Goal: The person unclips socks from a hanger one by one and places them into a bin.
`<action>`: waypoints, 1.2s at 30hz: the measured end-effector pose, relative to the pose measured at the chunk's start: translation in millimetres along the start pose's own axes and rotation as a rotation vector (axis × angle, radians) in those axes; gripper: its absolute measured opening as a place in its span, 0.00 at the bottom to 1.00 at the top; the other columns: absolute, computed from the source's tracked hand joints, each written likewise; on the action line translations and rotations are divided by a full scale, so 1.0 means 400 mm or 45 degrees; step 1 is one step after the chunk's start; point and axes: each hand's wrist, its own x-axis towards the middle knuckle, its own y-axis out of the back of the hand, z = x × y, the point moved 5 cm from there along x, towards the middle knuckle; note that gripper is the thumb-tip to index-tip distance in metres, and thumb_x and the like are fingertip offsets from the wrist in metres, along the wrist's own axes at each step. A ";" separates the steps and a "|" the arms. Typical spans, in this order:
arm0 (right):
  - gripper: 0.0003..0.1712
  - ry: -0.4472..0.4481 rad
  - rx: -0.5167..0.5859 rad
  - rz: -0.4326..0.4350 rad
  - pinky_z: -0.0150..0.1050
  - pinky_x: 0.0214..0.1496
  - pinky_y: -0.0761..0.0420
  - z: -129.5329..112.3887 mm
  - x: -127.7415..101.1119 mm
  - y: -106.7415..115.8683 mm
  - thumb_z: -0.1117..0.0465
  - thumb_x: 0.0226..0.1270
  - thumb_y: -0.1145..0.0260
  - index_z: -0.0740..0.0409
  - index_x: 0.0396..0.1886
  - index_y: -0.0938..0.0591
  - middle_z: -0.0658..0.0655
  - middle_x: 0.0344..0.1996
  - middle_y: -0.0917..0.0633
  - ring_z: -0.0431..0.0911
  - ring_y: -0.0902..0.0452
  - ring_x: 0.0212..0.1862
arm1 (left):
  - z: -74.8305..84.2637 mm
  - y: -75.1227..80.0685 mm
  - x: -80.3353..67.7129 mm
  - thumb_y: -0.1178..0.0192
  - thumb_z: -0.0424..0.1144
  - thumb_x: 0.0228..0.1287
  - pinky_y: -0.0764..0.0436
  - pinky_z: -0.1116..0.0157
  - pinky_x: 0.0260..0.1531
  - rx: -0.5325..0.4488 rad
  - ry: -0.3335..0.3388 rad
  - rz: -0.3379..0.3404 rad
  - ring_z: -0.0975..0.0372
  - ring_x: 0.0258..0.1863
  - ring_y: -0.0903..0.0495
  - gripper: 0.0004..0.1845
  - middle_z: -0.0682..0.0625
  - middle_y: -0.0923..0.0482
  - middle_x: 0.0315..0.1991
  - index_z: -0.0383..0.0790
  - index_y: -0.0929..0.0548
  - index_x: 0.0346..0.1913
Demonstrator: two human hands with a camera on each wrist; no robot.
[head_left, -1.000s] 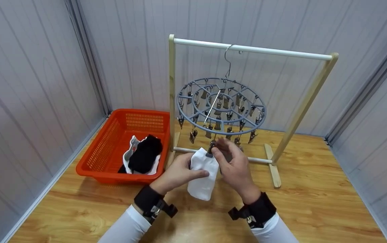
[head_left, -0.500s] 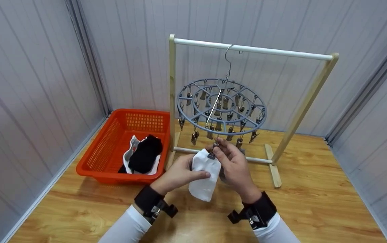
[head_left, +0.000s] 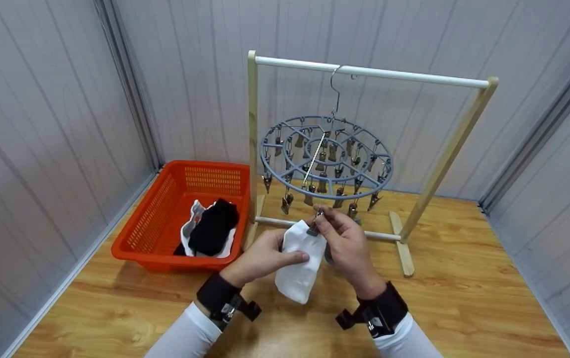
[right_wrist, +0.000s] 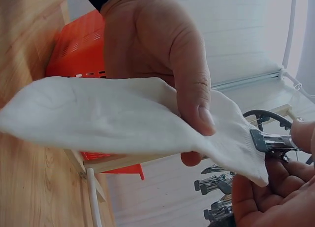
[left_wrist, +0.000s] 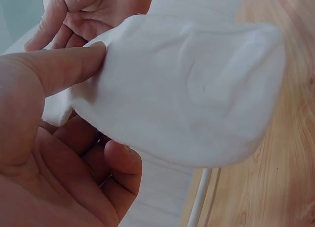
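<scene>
Left hand (head_left: 260, 256) pinches the white sock (head_left: 298, 266) while right hand (head_left: 347, 246) squeezes a hanger clip (head_left: 313, 227) onto its edge.

A white sock (left_wrist: 197, 89) is held across the middle of the frame, pinched at its left edge by the left hand (left_wrist: 54, 153), whose thumb lies on top, while another hand (left_wrist: 93, 13) is seen at the upper left, with wooden floor (left_wrist: 285, 178) at the right.

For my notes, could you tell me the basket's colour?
The basket is orange-red, clearest in the head view.
</scene>
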 end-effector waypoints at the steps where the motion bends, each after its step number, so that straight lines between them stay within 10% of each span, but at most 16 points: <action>1: 0.19 0.005 0.003 0.005 0.38 0.57 0.13 -0.001 0.000 0.000 0.67 0.88 0.39 0.74 0.69 0.20 0.69 0.50 0.09 0.50 0.12 0.54 | 0.000 0.000 0.000 0.22 0.39 0.72 0.09 0.58 0.43 -0.004 -0.003 0.000 0.56 0.43 0.09 0.21 0.44 0.08 0.47 0.31 0.12 0.60; 17: 0.16 0.080 -0.168 0.094 0.38 0.61 0.13 -0.011 -0.005 0.014 0.63 0.84 0.31 0.69 0.62 0.11 0.63 0.52 0.07 0.60 0.11 0.59 | 0.003 0.001 -0.004 0.23 0.37 0.71 0.10 0.61 0.41 0.001 -0.024 0.012 0.58 0.40 0.10 0.18 0.43 0.08 0.45 0.29 0.11 0.57; 36: 0.13 0.168 -0.196 0.139 0.41 0.56 0.11 -0.021 -0.008 0.024 0.65 0.79 0.27 0.65 0.57 0.08 0.65 0.51 0.07 0.49 0.09 0.52 | 0.002 0.007 0.000 0.23 0.37 0.72 0.10 0.61 0.40 0.004 -0.005 0.005 0.58 0.39 0.10 0.17 0.43 0.08 0.44 0.30 0.10 0.56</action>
